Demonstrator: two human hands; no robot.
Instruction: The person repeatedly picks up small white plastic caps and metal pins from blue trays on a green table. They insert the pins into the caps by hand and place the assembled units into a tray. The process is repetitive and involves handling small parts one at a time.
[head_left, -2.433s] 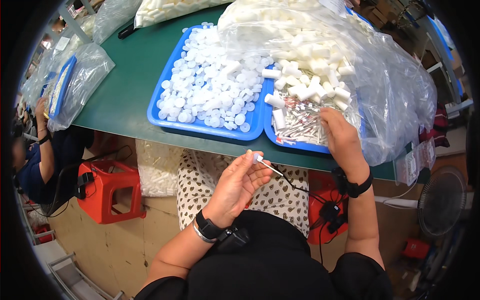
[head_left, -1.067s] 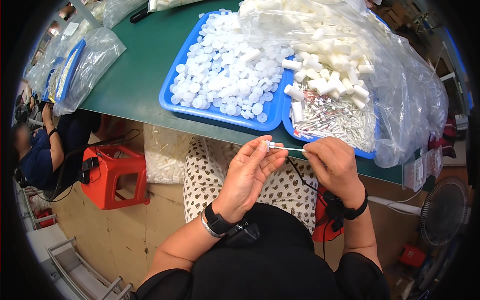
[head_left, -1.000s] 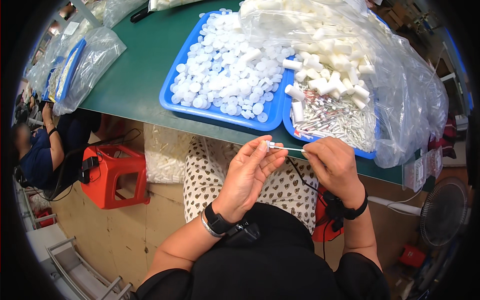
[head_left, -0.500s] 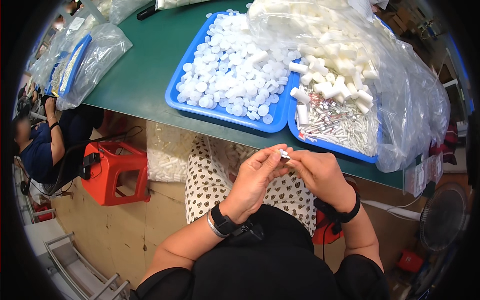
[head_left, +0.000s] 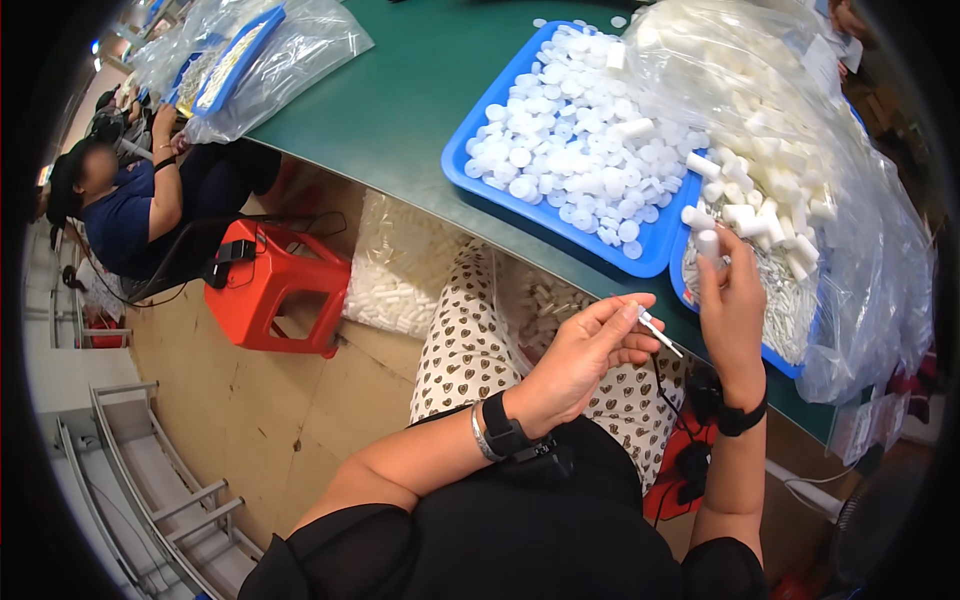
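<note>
My left hand (head_left: 580,358) is closed in a pinch, in front of the bench edge. It holds a thin metal pin (head_left: 664,338) with a small white piece at its upper end, and the pin slants down to the right. Over the right tray, my right hand (head_left: 737,315) has its thumb and fingers around a white foam-like cylinder (head_left: 707,244). That blue tray (head_left: 783,364) carries loose metal pins (head_left: 790,322) and more white cylinders (head_left: 765,218). Beside it, a larger blue tray (head_left: 585,247) is heaped with small translucent white discs (head_left: 575,130).
A clear plastic bag (head_left: 865,285) of white cylinders spills over the right tray on the green bench (head_left: 410,110). Another bag of cylinders (head_left: 390,290) stands below. At left are a red stool (head_left: 255,300) and a seated co-worker (head_left: 135,215). A fan (head_left: 865,510) stands at right.
My hands have come apart. The left keeps the pin; the right has moved up to the right tray and taken hold of a white cylinder. The view has shifted, moving the trays rightward.
</note>
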